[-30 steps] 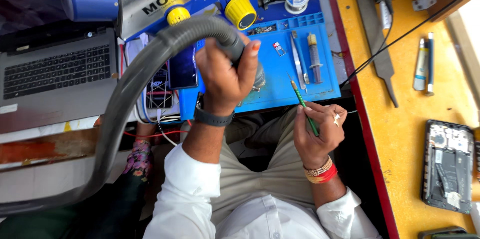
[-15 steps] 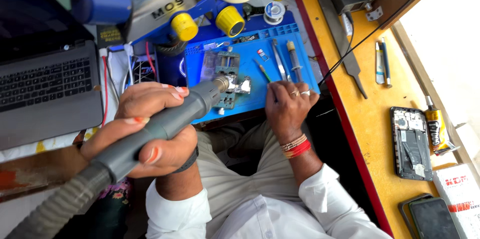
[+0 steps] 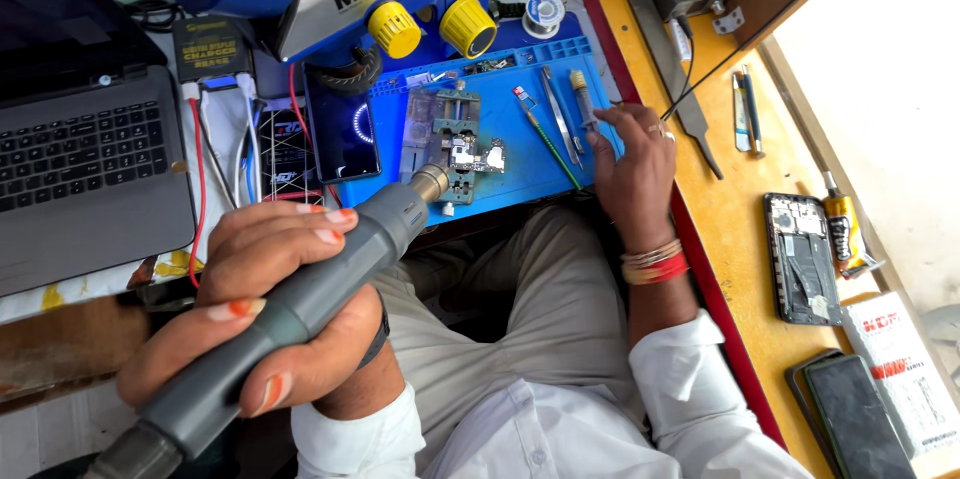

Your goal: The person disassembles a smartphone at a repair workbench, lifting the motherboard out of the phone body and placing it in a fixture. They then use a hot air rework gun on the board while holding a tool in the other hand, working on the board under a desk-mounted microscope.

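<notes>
The left hand (image 3: 265,314) is wrapped tight around the thick grey handle of a hot-air tool (image 3: 290,309), whose brass nozzle tip (image 3: 433,181) points at the small circuit board clamped in a metal holder (image 3: 460,151) on the blue rubber work mat (image 3: 520,164). The right hand (image 3: 632,171) lies loosely curled at the mat's right edge, fingertips on the tools there, beside a pair of metal tweezers (image 3: 558,117) and a green-handled pick (image 3: 552,147); whether it grips anything cannot be told. The mat's near edge overhangs the lap, and the nozzle comes in over that edge with free space beneath it. On the left, a dark phone (image 3: 342,134), red and white cables and a grey laptop (image 3: 85,179) crowd close. On the right, the yellow desk (image 3: 740,239) runs open up to a dismantled phone (image 3: 800,259). Against half a second ago, the nozzle sits at nearly the same spot by the holder, while the right hand has shifted further right along the mat's edge.
</notes>
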The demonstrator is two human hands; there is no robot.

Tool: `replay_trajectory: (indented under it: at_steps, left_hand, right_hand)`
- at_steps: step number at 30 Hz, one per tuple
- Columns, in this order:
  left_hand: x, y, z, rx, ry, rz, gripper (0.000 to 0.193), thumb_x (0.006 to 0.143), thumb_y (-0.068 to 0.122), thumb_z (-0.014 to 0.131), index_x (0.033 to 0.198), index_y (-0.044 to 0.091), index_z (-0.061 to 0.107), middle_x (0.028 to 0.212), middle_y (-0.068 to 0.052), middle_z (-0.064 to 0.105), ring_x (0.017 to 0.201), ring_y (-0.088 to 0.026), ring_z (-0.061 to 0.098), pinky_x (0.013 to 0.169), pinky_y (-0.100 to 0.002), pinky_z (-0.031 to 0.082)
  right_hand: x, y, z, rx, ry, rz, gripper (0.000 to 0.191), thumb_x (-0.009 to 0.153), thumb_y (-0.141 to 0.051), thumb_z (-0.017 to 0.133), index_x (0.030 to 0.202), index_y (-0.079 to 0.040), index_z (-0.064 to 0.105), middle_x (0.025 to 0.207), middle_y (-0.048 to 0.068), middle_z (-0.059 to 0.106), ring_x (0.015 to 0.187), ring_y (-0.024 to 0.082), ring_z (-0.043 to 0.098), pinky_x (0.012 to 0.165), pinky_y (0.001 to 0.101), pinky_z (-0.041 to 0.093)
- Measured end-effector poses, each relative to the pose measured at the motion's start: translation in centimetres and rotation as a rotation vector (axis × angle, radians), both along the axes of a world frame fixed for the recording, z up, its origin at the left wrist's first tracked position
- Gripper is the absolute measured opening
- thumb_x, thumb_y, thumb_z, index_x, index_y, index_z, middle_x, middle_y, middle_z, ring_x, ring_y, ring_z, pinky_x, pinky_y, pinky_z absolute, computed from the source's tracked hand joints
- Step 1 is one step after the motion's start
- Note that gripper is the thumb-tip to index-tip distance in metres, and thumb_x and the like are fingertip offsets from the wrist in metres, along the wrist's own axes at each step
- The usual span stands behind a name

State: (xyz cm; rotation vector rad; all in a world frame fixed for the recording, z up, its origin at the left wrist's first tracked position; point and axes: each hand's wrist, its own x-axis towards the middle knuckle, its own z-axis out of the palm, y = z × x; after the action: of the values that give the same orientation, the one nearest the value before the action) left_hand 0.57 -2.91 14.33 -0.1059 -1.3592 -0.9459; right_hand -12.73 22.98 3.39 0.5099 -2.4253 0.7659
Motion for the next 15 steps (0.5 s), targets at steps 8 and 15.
replay_trajectory:
  at_steps: [8, 15]
  left_hand:
    - [0.4, -1.0, 0.7, -0.029, 0.022, 0.102, 0.051, 0.11, 0.058, 0.023, 0.101, 0.009, 0.028, 0.063, -0.016, 0.059, 0.047, -0.029, 0.063, 0.049, -0.038, 0.055]
    - [-0.3, -0.9, 0.9, -0.003, 0.046, 0.109, 0.049, 0.109, 0.057, 0.026, 0.099, 0.01, 0.028, 0.062, -0.016, 0.058, 0.046, -0.029, 0.062, 0.049, -0.041, 0.055]
  right_hand:
    - [-1.8, 1.4, 2.3, 0.154, -0.247, 0.167, 0.048, 0.08, -0.014, 0.079, 0.126, -0.006, 0.069, 0.11, 0.018, 0.07, 0.101, 0.039, 0.065, 0.089, 0.0483, 0.05]
    - [-3.0, 0.5, 1.7, 0.188, -0.15, 0.204, 0.038, 0.088, -0.007, 0.075, 0.125, -0.006, 0.07, 0.111, 0.02, 0.066, 0.1, 0.039, 0.065, 0.085, 0.0464, 0.053]
